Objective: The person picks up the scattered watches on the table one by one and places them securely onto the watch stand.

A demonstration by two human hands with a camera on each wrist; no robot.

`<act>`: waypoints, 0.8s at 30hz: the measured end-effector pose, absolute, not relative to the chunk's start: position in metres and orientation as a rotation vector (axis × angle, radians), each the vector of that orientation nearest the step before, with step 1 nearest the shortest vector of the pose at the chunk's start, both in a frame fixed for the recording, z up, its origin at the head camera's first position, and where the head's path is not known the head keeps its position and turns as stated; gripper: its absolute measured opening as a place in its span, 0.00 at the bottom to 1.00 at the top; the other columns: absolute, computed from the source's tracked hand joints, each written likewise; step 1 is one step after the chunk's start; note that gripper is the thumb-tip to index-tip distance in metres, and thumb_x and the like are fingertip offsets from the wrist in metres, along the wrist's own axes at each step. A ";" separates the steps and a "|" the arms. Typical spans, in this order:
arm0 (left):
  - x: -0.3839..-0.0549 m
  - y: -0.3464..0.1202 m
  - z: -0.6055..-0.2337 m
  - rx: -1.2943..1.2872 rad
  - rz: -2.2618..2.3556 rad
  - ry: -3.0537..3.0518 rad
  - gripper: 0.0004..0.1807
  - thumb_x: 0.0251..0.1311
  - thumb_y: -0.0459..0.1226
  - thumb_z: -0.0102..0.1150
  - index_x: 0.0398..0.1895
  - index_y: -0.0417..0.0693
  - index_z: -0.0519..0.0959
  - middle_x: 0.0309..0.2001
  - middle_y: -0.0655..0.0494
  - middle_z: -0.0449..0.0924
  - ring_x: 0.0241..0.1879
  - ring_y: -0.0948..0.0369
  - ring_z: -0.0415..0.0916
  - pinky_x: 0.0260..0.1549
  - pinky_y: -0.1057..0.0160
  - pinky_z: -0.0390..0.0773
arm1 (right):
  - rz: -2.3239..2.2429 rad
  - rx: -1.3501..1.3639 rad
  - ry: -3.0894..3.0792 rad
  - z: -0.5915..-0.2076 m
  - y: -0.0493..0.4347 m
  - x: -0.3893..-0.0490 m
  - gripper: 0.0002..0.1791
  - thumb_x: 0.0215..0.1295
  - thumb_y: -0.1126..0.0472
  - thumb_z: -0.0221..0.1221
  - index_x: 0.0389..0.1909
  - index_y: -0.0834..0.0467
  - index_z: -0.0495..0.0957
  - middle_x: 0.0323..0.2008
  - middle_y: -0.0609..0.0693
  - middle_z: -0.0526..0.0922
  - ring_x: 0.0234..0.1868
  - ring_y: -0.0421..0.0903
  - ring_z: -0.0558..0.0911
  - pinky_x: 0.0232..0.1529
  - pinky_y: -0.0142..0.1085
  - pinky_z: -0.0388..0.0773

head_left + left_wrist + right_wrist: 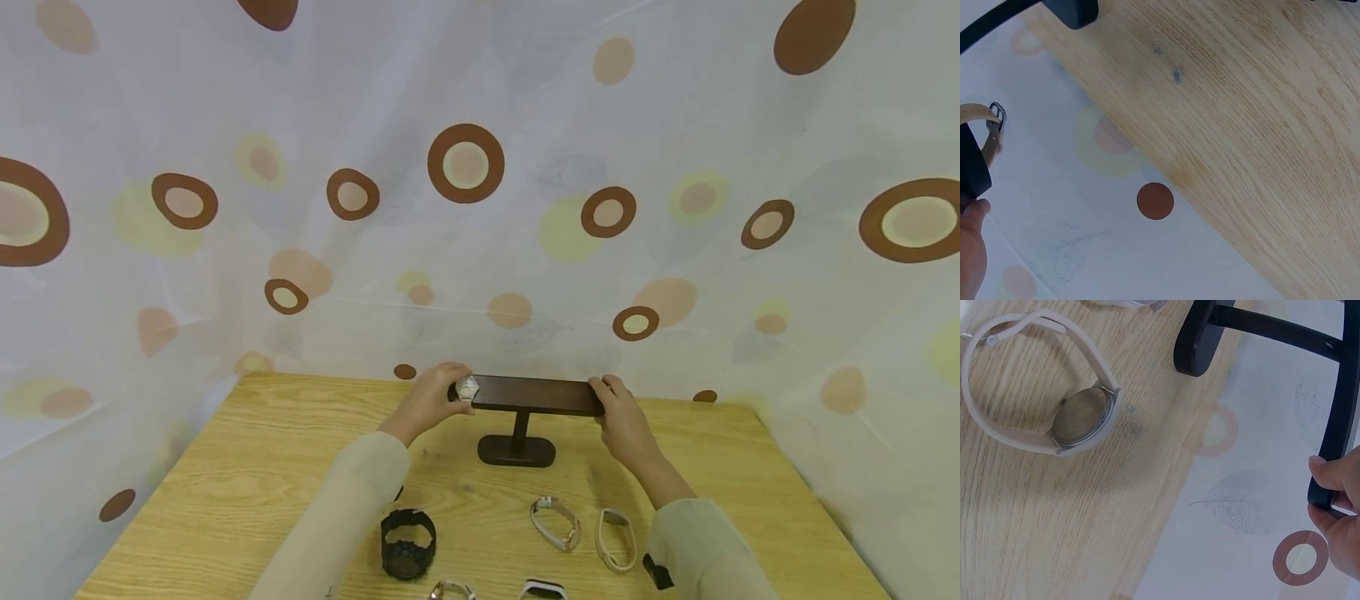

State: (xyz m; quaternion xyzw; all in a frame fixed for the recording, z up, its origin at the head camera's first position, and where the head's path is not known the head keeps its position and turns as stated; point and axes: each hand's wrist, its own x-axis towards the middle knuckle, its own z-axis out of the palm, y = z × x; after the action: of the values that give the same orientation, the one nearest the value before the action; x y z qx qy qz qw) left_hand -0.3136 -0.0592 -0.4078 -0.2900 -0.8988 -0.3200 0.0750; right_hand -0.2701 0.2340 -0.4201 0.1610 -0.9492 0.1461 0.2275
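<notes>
A dark T-shaped watch stand (536,395) stands upright near the back of the wooden table. Around the left end of its bar sits a wristwatch (467,388) with a pale dial. My left hand (431,402) holds that watch, thumb below the dial and fingers above. In the left wrist view, its tan strap (974,113) and metal buckle hang below the bar, and much of the hand is out of frame. My right hand (626,429) pinches the bar's right end, thumb on one face and fingers on the other, seen closely in the right wrist view.
Nearer me lie a black chunky watch (407,560), a pale-strapped watch (556,523), a cream band (617,542) and a white band (543,590). A black item (657,572) shows beside my right sleeve. A dotted curtain (465,250) hangs behind the table.
</notes>
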 end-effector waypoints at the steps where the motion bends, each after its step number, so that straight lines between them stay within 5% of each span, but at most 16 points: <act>1: -0.314 -0.059 -0.408 -0.872 -0.953 -2.696 0.29 0.46 0.34 0.69 0.54 0.34 0.74 0.55 0.41 0.74 0.56 0.47 0.72 0.54 0.53 0.76 | 0.403 0.444 -2.614 -0.420 0.234 -0.270 0.29 0.46 0.81 0.62 0.54 0.71 0.70 0.48 0.66 0.71 0.46 0.64 0.76 0.46 0.50 0.79; 24: -0.314 -0.052 -0.407 -0.952 -0.857 -2.682 0.28 0.45 0.35 0.70 0.52 0.33 0.75 0.53 0.41 0.76 0.55 0.48 0.73 0.54 0.56 0.76 | 0.394 0.443 -2.602 -0.422 0.233 -0.269 0.30 0.45 0.81 0.63 0.53 0.71 0.71 0.48 0.66 0.71 0.45 0.63 0.76 0.45 0.50 0.79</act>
State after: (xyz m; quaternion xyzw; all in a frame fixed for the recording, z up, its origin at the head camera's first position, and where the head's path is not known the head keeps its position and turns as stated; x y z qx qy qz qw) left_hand -0.3137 -0.0523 -0.4066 -0.3192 -0.8992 -0.2872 0.0844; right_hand -0.2689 0.2332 -0.4222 0.1614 -0.9479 0.1435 0.2342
